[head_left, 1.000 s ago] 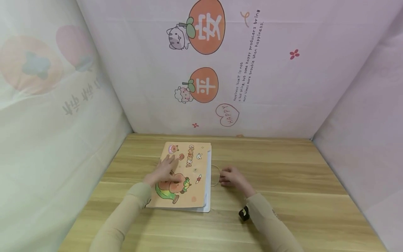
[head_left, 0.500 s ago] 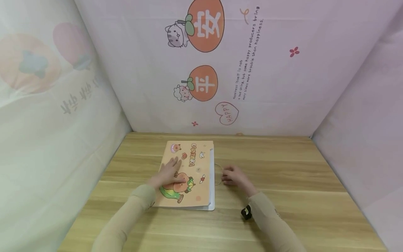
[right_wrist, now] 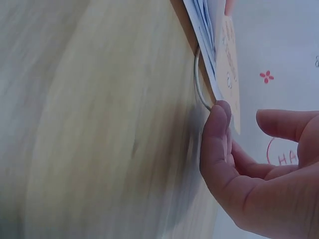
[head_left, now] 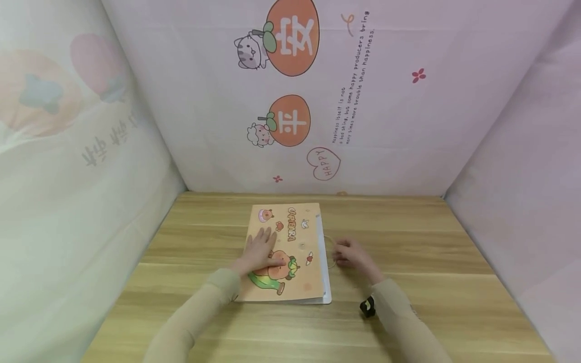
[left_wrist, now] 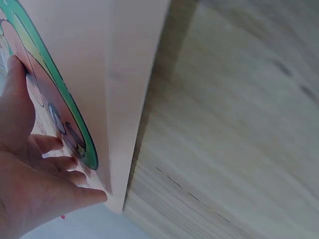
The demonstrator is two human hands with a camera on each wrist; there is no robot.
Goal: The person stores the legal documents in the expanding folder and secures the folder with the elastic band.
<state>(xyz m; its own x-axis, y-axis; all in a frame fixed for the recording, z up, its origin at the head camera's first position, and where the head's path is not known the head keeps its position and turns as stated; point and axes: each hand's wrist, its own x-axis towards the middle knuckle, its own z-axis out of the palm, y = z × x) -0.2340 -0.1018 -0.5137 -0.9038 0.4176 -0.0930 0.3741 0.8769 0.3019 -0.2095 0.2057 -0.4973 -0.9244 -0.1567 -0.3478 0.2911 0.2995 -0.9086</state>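
A peach folder with capybara cartoons lies on the wooden table, its white inner edge showing on the right. My left hand rests on the cover with fingers spread; in the left wrist view the thumb and fingers of that hand lie over the printed drawing. From the folder's right side a thin loop of cord sticks out. My right hand has its curled fingers hooked at this loop. In the right wrist view the cord runs to the fingertips, while the thumb stands apart. White layers show between the covers.
The wooden table extends on both sides of the folder. Printed white cloth walls it in at the back, left and right. A small black object sits at the right sleeve's cuff.
The folder has slid to the right across the table. Both hands have moved right along with it, the left still on the cover and the right still at the cord loop.
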